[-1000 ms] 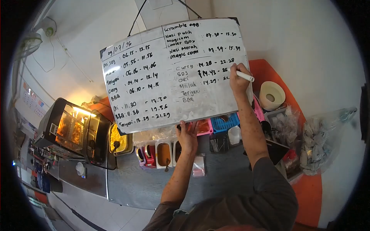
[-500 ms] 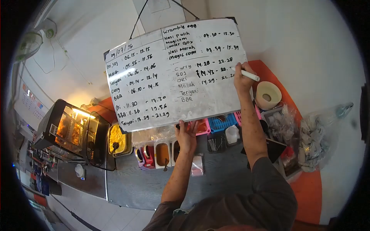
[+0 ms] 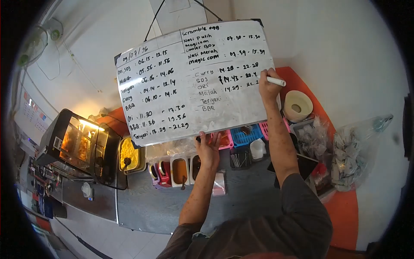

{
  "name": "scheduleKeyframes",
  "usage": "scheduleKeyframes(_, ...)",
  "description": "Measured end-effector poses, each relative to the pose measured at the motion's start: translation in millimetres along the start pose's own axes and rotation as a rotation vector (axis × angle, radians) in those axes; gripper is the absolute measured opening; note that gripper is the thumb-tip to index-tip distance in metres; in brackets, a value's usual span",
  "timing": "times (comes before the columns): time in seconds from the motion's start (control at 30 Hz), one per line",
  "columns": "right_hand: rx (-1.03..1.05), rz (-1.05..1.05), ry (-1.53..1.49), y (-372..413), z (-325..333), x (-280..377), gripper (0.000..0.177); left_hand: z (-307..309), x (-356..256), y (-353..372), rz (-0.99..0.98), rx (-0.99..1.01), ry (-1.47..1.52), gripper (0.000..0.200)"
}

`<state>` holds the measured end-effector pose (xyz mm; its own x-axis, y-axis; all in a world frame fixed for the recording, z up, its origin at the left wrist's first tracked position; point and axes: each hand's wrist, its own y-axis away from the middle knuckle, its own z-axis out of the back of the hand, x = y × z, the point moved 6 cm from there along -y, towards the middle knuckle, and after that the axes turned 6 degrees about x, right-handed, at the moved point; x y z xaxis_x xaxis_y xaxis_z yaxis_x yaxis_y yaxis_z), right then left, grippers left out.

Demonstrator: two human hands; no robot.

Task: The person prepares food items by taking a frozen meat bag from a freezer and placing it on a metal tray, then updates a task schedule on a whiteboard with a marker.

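Note:
A whiteboard with handwritten names and times hangs by a cord on the white wall. My left hand grips its bottom edge near the middle. My right hand holds a white marker against the board's right side, at the row of times beside "SOJ". The marker's tip is hidden behind my fingers.
Below the board is a grey counter with sauce containers, a tray of yellow food, pink and blue baskets, a lit food warmer at left, a roll of tape and bags of packets at right.
My right hand has shifted slightly along the row as more digits appeared there. My left hand kept its grip on the board's bottom edge. The view moved a little.

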<state>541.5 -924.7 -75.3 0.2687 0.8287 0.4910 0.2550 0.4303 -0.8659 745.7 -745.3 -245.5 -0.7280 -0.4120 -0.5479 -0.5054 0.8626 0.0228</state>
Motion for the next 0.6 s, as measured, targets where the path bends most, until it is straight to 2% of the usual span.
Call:
scheduleKeyframes(0.13, -0.063, -0.029, -0.01, -1, 5, -4, 0.028, -1, 0, -1, 0.008, 0.021, -0.004, 0.032)
scheduleKeyframes(0.37, -0.044, 0.006, 0.01, -3, -3, -11, 0.029, -8, -3, 3, 0.004, -0.004, -0.018, 0.032)
scheduleKeyframes(0.47, -0.046, -0.048, -0.009, 1, -3, -20, 0.03, -9, -3, 3, 0.004, -0.006, -0.013, 0.032)
scheduleKeyframes(0.53, -0.077, 0.01, -0.007, 2, -1, -18, 0.029, -7, -1, 2, 0.007, -0.008, -0.005, 0.032)
scheduleKeyframes(0.6, -0.116, -0.023, -0.052, 5, 2, -19, 0.027, -2, 1, -1, -0.005, -0.009, -0.008, 0.032)
